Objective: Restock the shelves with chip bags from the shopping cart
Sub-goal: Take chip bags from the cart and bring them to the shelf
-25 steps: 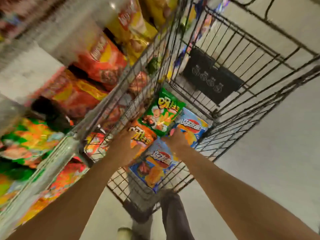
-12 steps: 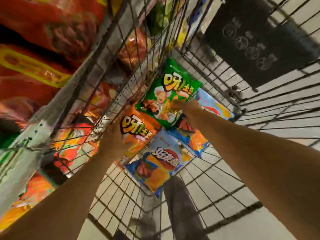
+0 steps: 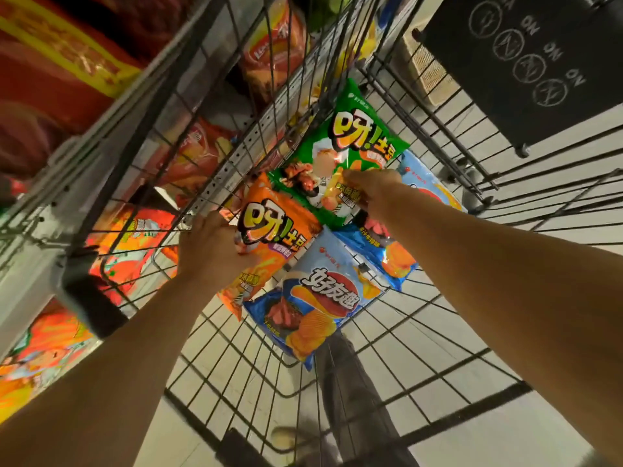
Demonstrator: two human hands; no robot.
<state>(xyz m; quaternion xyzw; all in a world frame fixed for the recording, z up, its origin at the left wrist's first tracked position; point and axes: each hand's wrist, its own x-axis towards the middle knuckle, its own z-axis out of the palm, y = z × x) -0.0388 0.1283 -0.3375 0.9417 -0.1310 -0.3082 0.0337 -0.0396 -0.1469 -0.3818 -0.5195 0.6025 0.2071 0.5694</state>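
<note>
Lying in the wire shopping cart (image 3: 387,332), four chip bags overlapped one another on its mesh floor: a green bag (image 3: 340,143) farthest in, an orange bag (image 3: 269,244) to its left, a blue bag (image 3: 317,301) nearest me, and a second blue bag (image 3: 394,254) partly under the green one. I saw the left hand (image 3: 212,251) on the orange bag's left edge, its fingers curled round that edge and gripping it. The right hand (image 3: 374,190) sat on the lower part of the green bag with its fingers bent down onto the film, though I could not tell for certain whether they pinched it or only pressed. A black placard (image 3: 526,59) with white circle marks hung on the cart's far wall. Beyond the cart's left side stood the shelves (image 3: 33,257), packed with red and orange snack bags (image 3: 128,247). Through the mesh I made out a dark trouser leg (image 3: 350,385) and pale floor tiles (image 3: 438,399).
</note>
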